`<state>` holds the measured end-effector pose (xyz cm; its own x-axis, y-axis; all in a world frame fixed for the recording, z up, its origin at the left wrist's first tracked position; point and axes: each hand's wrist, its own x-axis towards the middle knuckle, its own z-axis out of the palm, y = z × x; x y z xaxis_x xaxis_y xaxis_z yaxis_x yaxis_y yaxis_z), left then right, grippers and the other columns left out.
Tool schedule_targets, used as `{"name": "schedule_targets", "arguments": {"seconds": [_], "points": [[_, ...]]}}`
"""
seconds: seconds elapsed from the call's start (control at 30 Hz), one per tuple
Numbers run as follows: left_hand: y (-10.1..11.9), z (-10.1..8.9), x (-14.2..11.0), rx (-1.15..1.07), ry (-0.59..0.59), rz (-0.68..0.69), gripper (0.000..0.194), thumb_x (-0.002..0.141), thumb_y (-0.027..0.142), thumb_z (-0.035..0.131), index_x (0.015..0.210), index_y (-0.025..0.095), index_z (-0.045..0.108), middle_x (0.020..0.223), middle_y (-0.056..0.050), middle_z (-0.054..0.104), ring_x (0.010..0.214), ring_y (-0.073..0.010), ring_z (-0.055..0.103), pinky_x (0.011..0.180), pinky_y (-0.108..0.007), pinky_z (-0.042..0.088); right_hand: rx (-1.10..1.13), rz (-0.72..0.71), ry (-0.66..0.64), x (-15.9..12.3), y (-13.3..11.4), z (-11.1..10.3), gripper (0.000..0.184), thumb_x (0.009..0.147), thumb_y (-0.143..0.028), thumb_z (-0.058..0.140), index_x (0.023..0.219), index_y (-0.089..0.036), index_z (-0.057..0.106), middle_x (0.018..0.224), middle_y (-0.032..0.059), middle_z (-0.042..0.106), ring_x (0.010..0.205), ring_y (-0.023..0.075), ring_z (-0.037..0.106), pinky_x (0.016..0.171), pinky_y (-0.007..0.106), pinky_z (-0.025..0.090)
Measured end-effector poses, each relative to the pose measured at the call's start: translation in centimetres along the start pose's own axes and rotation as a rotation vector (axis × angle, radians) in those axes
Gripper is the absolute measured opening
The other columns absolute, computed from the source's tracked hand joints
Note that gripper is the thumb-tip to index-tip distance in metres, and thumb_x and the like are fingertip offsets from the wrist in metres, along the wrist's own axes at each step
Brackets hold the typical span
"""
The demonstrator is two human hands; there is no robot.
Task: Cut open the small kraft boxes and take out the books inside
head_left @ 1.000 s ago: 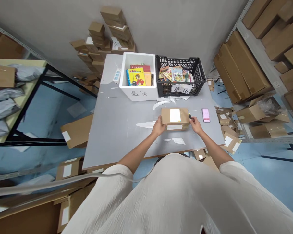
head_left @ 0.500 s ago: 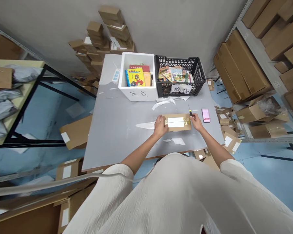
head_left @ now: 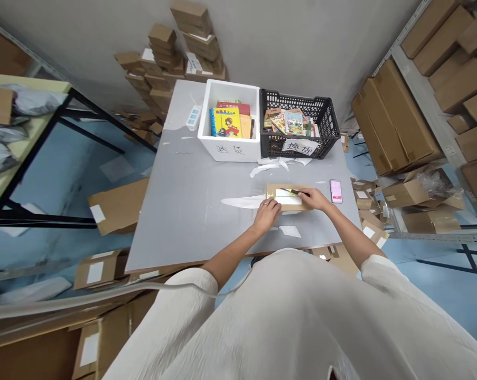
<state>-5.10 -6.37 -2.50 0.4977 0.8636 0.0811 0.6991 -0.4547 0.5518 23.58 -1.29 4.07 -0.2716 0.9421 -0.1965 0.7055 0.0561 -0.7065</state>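
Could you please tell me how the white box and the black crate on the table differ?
The white box has solid walls, while the black crate has perforated ones. The white box's characters are on its wall itself; the black crate's are on a white sheet. Both hold books.

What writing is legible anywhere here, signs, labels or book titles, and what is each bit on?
"退货": handwritten on the front of the white box.
"换货": handwritten on the paper sign on the black crate.
"人一生", then characters too blurred to be sure of: on the red book in the white box.
Too small or blurred to read: the yellow book's title, the phone's screen and any print on the carton.
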Motion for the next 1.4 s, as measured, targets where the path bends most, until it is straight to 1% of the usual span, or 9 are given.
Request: {"name": "schedule_targets", "arguments": {"seconds": [0.13,0.2,0.33,0.43,0.53,0.8,1.03,1.2,1.4], "points": [[-0.1,1.0,-0.6,-0.01,0.034,0.036,0.03,0.111,0.02,0.053,0.132,0.025,0.074,0.134,-0.015,0.073,0.152,-0.0332,0.059,0.133,-0.054,0.044,-0.091,-0.082,-0.12,1.1,-1.9,0.2,0.045,0.108,-0.062,0.062,0.118,-0.03,0.091,0.119,0.0068,0.088,0.108,0.034,0.079,0.099,0.044,0.058],[-0.3,1.5,-0.8,0.014,0.054,0.06,0.03,0.111,0.018,0.053,0.132,0.024,0.073,0.135,-0.016,0.073,0.152,-0.0328,0.06,0.133,-0.053,0.045,-0.168,-0.105,-0.181,1.4,-3.0,0.3,0.045,0.111,-0.06,0.059,0.12,-0.029,0.091,0.117,0.0068,0.088,0.106,0.0313,0.079,0.096,0.039,0.057],[-0.8,2.1,-1.1,0.102,0.093,0.125,0.032,0.106,0.01,0.056,0.131,0.022,0.072,0.133,-0.015,0.075,0.151,-0.0323,0.062,0.131,-0.052,0.049,-0.338,-0.091,-0.281,1.8,-5.4,0.3,0.042,0.116,-0.048,0.055,0.129,-0.026,0.088,0.126,0.0074,0.087,0.112,0.0262,0.078,0.093,0.03,0.052],[-1.0,2.2,-1.3,0.155,0.12,0.153,0.032,0.105,0.008,0.057,0.13,0.022,0.072,0.132,-0.014,0.076,0.148,-0.0318,0.064,0.131,-0.051,0.05,-0.419,-0.074,-0.317,2.0,-7.0,0.4,0.039,0.117,-0.042,0.054,0.13,-0.026,0.087,0.129,0.0076,0.087,0.115,0.0255,0.077,0.093,0.028,0.05],[-0.8,2.2,-1.3,0.182,0.134,0.153,0.03,0.106,0.009,0.056,0.128,0.022,0.072,0.131,-0.014,0.076,0.148,-0.0318,0.064,0.13,-0.051,0.051,-0.475,-0.042,-0.331,2.1,-8.0,0.6,0.04,0.118,-0.042,0.053,0.133,-0.027,0.087,0.132,0.0073,0.086,0.119,0.0255,0.077,0.092,0.028,0.05],[-0.4,2.0,-1.0,0.194,0.102,0.149,0.028,0.106,0.009,0.056,0.126,0.022,0.072,0.127,-0.014,0.076,0.149,-0.0307,0.064,0.131,-0.049,0.05,-0.562,-0.004,-0.337,2.0,-9.7,0.5,0.042,0.119,-0.039,0.051,0.144,-0.027,0.082,0.147,0.0064,0.08,0.133,0.0256,0.073,0.098,0.028,0.051],[-0.4,1.9,-1.0,0.18,0.104,0.152,0.026,0.108,0.012,0.056,0.126,0.021,0.073,0.127,-0.015,0.077,0.15,-0.0309,0.063,0.132,-0.051,0.049,-0.66,-0.013,-0.362,2.0,-10.9,0.4,0.041,0.121,-0.038,0.048,0.138,-0.026,0.083,0.138,0.0089,0.083,0.126,0.026,0.074,0.091,0.028,0.048],[-0.7,2.1,-0.9,0.193,0.097,0.166,0.026,0.111,0.014,0.054,0.127,0.02,0.073,0.128,-0.015,0.077,0.151,-0.031,0.063,0.132,-0.05,0.049,-0.695,-0.046,-0.352,1.9,-10.8,0.8,0.039,0.121,-0.036,0.048,0.135,-0.023,0.082,0.134,0.011,0.082,0.122,0.0241,0.073,0.091,0.027,0.045],[-0.9,2.4,-0.7,0.196,0.097,0.151,0.026,0.112,0.015,0.052,0.125,0.021,0.073,0.127,-0.014,0.077,0.15,-0.0303,0.063,0.13,-0.049,0.05,-0.716,-0.052,-0.354,1.5,-10.5,1.3,0.041,0.121,-0.038,0.046,0.137,-0.023,0.08,0.133,0.0129,0.08,0.12,0.0253,0.072,0.091,0.029,0.046]]}}
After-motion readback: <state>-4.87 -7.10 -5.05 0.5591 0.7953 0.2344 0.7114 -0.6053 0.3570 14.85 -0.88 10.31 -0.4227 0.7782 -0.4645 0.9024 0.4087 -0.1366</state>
